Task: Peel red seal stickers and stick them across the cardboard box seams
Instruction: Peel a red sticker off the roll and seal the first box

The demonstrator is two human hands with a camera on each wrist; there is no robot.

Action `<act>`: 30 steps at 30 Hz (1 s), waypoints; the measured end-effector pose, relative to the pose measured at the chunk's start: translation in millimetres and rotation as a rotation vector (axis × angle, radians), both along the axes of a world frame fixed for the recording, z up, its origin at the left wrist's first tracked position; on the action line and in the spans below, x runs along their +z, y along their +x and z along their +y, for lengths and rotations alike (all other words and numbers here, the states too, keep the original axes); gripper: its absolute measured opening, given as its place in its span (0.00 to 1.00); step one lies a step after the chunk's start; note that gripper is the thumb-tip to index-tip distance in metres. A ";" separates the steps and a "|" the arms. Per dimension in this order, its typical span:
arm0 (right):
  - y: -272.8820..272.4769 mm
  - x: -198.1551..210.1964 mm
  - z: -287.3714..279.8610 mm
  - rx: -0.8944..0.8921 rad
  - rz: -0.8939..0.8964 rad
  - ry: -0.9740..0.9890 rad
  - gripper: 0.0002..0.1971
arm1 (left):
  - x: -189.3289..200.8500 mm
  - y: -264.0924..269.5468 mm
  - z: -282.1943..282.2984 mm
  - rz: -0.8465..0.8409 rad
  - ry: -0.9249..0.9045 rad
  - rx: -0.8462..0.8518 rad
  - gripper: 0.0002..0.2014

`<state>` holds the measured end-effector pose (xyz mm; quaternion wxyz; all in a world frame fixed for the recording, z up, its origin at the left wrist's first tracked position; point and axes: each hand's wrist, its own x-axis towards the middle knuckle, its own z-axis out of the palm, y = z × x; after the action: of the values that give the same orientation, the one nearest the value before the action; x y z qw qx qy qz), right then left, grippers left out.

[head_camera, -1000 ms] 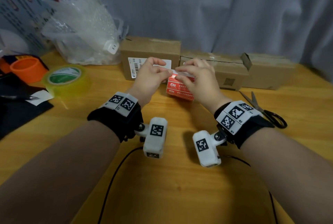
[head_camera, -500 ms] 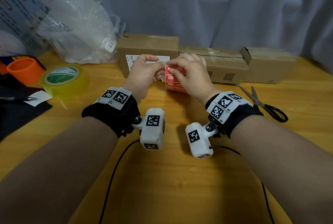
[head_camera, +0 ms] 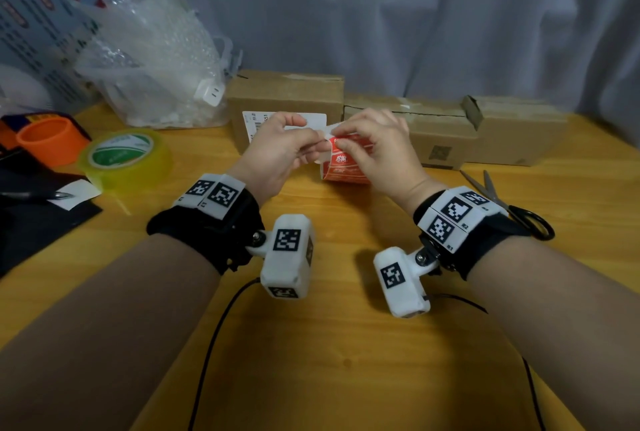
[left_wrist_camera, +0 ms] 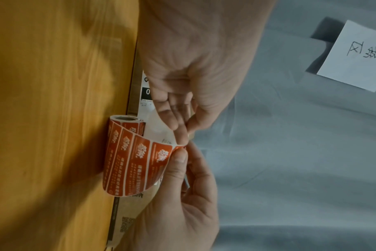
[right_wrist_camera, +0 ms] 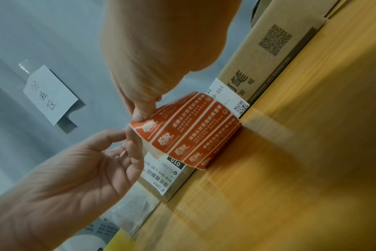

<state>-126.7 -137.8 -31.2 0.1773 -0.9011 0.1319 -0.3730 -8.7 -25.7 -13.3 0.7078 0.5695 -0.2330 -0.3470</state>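
A roll of red seal stickers lies on the wooden table in front of three cardboard boxes: a left one, a middle one and a right one. A strip of several stickers curls up off the roll. My right hand pinches the strip's end, thumb on the top red sticker. My left hand pinches the white backing paper at that same end. The two hands' fingertips almost touch.
Scissors lie on the right of the table. A yellow-green tape roll, an orange ring and a black mat are on the left, with a bubble-wrap bag behind. Cables trail near me.
Both hands have stayed at the roll. The strip's end is lifted a little more, and white backing now shows between the fingertips.
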 end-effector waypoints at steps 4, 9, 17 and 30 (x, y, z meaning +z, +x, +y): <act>-1.1 -4.2 1.0 0.024 0.009 0.004 0.10 | 0.7 2.0 -1.3 0.000 0.009 0.012 0.12; -2.4 -4.4 0.9 0.026 -0.024 -0.031 0.11 | -0.5 2.2 -2.9 0.081 0.002 -0.016 0.10; -1.6 -2.0 -0.6 0.040 -0.039 -0.161 0.08 | 1.0 0.7 -4.0 0.107 0.041 -0.056 0.10; -0.6 6.5 -4.3 0.035 0.072 -0.189 0.07 | 12.9 7.0 -5.4 0.014 0.177 -0.145 0.12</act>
<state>-127.3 -142.1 -24.7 0.0933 -0.9288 0.0868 -0.3480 -1.7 -31.0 -0.4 0.6296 0.6088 -0.2370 -0.4204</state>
